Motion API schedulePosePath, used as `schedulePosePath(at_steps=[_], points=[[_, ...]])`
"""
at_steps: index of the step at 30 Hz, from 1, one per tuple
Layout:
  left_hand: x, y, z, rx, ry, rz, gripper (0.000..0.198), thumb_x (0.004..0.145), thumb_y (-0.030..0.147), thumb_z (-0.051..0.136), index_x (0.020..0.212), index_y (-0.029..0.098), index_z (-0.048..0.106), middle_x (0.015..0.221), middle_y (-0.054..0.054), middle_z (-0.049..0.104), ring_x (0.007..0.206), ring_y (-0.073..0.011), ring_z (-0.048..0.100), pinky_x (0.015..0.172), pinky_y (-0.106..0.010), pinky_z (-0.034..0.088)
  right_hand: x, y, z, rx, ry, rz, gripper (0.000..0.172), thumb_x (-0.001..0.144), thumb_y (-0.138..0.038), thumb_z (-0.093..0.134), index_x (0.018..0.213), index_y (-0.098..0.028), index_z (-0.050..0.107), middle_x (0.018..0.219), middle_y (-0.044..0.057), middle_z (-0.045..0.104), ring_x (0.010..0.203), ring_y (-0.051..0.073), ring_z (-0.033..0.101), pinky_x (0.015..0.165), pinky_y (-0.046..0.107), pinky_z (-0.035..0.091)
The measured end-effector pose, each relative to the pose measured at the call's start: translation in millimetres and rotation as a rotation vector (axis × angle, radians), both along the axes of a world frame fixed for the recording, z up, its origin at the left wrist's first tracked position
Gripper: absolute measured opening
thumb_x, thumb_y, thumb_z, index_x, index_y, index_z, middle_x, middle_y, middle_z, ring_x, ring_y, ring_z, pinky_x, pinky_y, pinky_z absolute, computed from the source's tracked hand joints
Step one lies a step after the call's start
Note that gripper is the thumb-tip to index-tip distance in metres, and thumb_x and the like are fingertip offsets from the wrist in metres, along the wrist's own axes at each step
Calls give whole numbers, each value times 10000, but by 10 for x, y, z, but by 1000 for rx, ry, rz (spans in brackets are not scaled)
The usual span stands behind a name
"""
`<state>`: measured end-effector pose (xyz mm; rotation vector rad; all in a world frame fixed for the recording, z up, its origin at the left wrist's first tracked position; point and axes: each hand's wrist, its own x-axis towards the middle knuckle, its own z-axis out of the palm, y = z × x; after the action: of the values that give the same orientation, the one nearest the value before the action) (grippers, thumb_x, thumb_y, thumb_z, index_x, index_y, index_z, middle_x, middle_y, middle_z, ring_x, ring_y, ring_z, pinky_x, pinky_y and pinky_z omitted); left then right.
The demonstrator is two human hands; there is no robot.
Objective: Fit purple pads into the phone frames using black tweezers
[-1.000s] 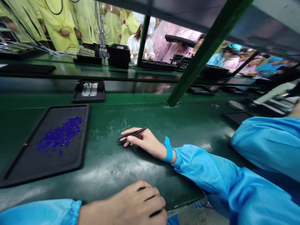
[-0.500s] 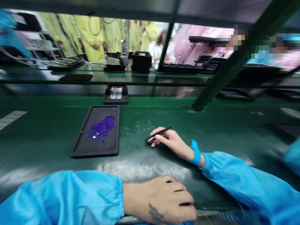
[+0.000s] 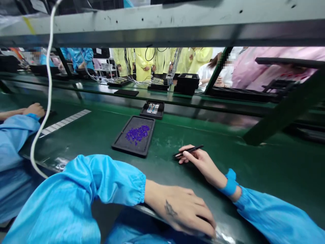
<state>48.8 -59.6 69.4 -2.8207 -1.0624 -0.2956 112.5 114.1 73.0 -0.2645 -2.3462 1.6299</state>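
Observation:
My right hand point(image 3: 194, 156) holds a pair of black tweezers point(image 3: 189, 151) in a pen-like grip just above the green tabletop, tips pointing left. A blue band circles that wrist. My left hand point(image 3: 181, 208) lies palm down at the table's front edge, fingers stretched and slightly apart, with nothing visible in it. Left of the tweezers sits a black tray point(image 3: 119, 145), with many small purple pieces point(image 3: 138, 134) heaped on it. Behind it, a smaller black tray point(image 3: 161, 113) contains flat metallic parts point(image 3: 153, 108). The tweezers touch neither tray.
A white cable point(image 3: 48, 84) hangs at the left, near a co-worker's hand point(image 3: 35, 109) and blue sleeve. A pale perforated strip point(image 3: 65, 122) lies on the table. A green post point(image 3: 281, 110) slants up at the right. Black trays point(image 3: 186, 83) are stacked on the far shelf, with people behind.
My view has swung left, so the trays and both hands appear farther right. The co-worker's arm and white cable have come into sight. My right hand still holds the tweezers.

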Motion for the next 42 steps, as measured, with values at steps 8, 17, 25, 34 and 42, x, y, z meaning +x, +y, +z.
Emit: schedulePosePath(at_steps=[8, 17, 25, 34, 42], points=[[-19, -33, -83, -15, -144, 82, 333, 1040, 329, 394, 1229, 141, 593, 1279, -51, 618, 1129, -155, 570, 855, -293, 470, -20, -34, 24, 9, 36, 22, 476, 869, -577, 669, 1035, -133, 624, 922, 122, 756, 726, 189, 720, 683, 311, 527], [-7, -46, -100, 4, -200, 204, 315, 1040, 352, 429, 1192, 135, 600, 1239, -71, 652, 1119, -197, 584, 870, -324, 466, -78, 15, -52, 23, 26, -4, 537, 804, -652, 693, 1006, -157, 633, 910, 112, 758, 745, 203, 718, 697, 320, 540], [-6, 5, -92, 27, -174, 237, 283, 1037, 329, 440, 1188, 150, 599, 1237, -38, 648, 1090, -179, 583, 838, -313, 459, -41, 72, -21, 45, 5, 3, 566, 776, -670, 702, 984, -146, 662, 824, 101, 751, 728, 216, 707, 684, 334, 537], [25, 39, -147, 37, -148, 215, 278, 1034, 301, 396, 1178, 143, 575, 1249, -39, 624, 1101, -189, 561, 812, -336, 440, 55, 121, -37, 26, -22, -41, 508, 846, -615, 664, 989, -128, 676, 713, 38, 668, 600, 149, 596, 589, 279, 464], [17, 68, -158, 30, -145, 181, 266, 996, 320, 424, 1157, 154, 556, 1257, -41, 578, 1059, -190, 533, 753, -338, 440, 125, 140, -34, 1, -41, -89, 487, 869, -577, 659, 1053, -127, 706, 729, 39, 655, 633, 155, 589, 630, 289, 482]])
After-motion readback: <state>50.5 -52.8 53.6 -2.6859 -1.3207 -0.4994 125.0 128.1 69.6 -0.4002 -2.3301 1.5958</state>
